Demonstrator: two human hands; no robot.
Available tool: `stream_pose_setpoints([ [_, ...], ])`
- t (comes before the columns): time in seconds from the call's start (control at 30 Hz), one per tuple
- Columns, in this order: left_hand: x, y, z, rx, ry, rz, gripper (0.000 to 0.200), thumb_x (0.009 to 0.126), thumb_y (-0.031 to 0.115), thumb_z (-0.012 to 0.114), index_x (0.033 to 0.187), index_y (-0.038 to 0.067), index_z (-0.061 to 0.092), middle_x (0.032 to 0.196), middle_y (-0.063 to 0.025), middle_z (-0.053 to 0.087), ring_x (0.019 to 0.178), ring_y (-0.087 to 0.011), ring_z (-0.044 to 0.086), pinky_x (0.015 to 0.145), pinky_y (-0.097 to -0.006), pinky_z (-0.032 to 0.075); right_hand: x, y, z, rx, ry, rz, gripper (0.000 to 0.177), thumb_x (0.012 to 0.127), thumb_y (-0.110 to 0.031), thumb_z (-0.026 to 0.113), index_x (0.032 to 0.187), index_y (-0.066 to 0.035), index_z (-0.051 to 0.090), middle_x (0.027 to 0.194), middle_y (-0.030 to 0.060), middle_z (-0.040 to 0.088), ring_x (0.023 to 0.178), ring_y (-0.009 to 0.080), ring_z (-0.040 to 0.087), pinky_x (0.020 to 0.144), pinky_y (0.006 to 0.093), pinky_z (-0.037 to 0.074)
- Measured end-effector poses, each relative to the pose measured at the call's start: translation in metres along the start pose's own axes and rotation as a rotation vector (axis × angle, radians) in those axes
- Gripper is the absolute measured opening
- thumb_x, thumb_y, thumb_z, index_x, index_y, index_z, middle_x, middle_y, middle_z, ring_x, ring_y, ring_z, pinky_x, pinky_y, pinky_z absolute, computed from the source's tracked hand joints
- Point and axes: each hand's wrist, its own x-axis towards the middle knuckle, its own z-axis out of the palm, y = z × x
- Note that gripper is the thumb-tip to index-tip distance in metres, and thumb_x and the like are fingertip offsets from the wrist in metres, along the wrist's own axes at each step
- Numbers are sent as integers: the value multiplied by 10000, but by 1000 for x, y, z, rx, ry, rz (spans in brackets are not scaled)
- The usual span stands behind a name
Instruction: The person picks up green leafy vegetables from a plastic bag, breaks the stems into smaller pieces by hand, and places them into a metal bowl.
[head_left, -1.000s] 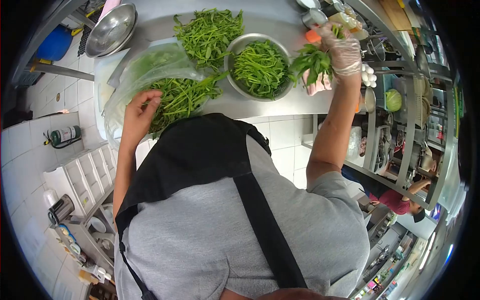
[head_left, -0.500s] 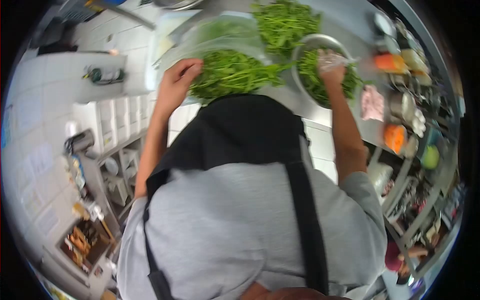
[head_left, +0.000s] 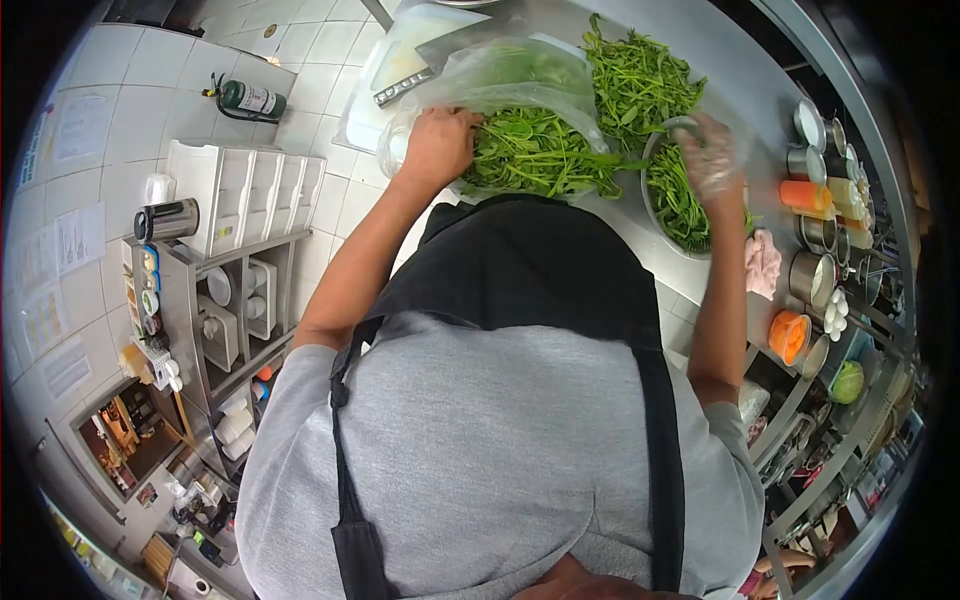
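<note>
The leafy greens nearest you are lying in the mouth of a clear plastic bag on the metal table, close against your apron, probably for easy reach; more are lying in a loose pile beyond and more are filling a bowl to the right. Your left hand is resting at the bag's left side, fingers bending close together, seemingly steadying it; their tips are hiding among leaves and film, so whether they are pinching anything you cannot tell. Your gloved right hand is hanging over the bowl, blurring, and you cannot tell whether its fingers are standing apart or clamping on stems. Farther out, a knife is lying on a white cutting board, the bag is partly covering the board, and a pink cloth is lying right of the bowl
</note>
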Motion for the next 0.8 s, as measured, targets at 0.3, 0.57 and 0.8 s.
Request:
stream_pose_setpoints([
  [0.3,0,17,-59,-271,-61,-52,222,889,73,742,1106,32,766,1101,-187,764,972,-366,733,854,-445,576,-10,-148,96,415,-432,-294,309,963,-244,742,1254,-141,722,1159,163,736,1033,374,718,915,449,575],
  [0.57,-10,30,-82,-744,-112,-194,319,994,152,733,1294,45,720,1087,-114,775,960,-196,733,846,-326,567,17,-167,55,414,-250,-373,189,941,-216,714,1117,-156,746,1055,134,745,951,368,721,847,461,583],
  [0.8,4,24,-83,-1116,-33,-245,257,1072,217,682,1217,19,760,1047,-25,748,923,-83,686,842,-263,538,46,-171,39,437,-621,-255,283,970,-232,719,1224,-107,733,1097,177,754,1010,327,737,917,419,576],
])
